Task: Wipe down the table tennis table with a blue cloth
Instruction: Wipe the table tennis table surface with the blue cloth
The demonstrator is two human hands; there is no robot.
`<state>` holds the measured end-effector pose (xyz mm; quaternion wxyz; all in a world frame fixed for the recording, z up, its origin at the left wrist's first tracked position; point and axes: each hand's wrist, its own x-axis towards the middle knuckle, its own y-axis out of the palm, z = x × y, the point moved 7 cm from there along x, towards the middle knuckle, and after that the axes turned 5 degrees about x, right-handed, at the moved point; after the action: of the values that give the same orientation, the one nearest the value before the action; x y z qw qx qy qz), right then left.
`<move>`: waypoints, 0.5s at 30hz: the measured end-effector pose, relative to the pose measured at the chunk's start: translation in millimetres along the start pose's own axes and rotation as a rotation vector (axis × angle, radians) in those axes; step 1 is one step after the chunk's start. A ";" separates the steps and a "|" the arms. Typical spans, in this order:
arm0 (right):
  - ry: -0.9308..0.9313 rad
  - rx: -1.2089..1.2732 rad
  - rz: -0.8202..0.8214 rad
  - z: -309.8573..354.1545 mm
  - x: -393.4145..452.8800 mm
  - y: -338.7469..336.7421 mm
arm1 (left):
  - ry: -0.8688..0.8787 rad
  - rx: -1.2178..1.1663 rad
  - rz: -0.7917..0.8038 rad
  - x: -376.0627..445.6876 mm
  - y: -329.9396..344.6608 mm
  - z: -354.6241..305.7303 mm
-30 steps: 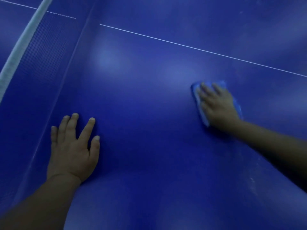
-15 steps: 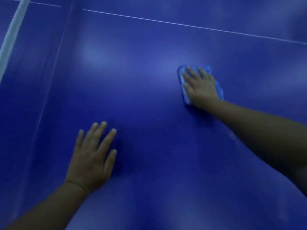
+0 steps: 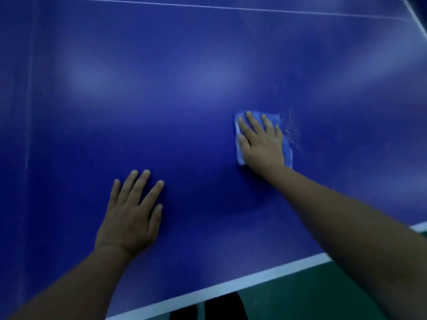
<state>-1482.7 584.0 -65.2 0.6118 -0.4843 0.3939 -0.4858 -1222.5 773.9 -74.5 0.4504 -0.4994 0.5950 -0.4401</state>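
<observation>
Head view, surface: a blue table tennis table fills nearly the whole frame; pale patches of reflected light lie on it beyond both hands.
Head view, markings: a white edge line runs along the near edge, below the wrists; a thin white line crosses the far side, well beyond the fingertips.
Head view, room: a green floor shows past the near edge, under the right forearm; a dark shape beside it is too dim to identify.
Head view, cloth: a blue cloth lies flat on the table beneath the right hand, its edges showing past the fingertips and along both sides of the hand.
Head view, right hand: fingers straight and slightly spread, pressing palm-down on the cloth.
Head view, left hand: flat on the bare table, fingers extended and spread, holding nothing; well apart from the cloth.
Head view, residue: pale specks sit on the table just beside the cloth, on the side away from the left hand.
Head view, count: two hands, one cloth, one table.
</observation>
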 end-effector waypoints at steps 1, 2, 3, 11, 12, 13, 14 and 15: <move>0.059 0.006 -0.006 7.9 -4.7 5.6 | -0.005 -0.005 -0.002 0.1 -0.2 -0.2; 0.044 -0.010 -0.010 18.0 -21.6 12.2 | -0.012 -0.009 -0.006 -0.9 -0.5 0.1; -0.040 -0.035 0.007 31.4 -46.8 18.5 | -0.019 -0.012 -0.011 -0.6 -0.8 2.2; 0.051 -0.102 0.121 -54.8 -209.7 -2.1 | -0.020 -0.012 0.008 -1.3 0.8 0.1; 0.261 -0.075 0.067 -70.2 -195.4 -7.6 | -0.023 -0.013 0.012 -1.1 0.5 0.3; 0.446 -0.037 -0.004 -74.6 -181.4 -10.2 | -0.021 -0.013 0.019 -0.9 0.1 0.3; 0.585 -0.013 -0.058 -66.3 -169.7 -9.0 | -0.024 -0.013 0.023 -0.8 -0.6 0.2; 0.645 0.001 -0.096 -46.6 -159.7 -3.8 | -0.027 -0.014 0.024 -0.9 -1.4 0.6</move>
<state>-1562.7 729.9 -69.9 0.4323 -0.3232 0.5437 -0.6427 -1221.5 774.6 -73.2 0.4602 -0.5012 0.5979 -0.4237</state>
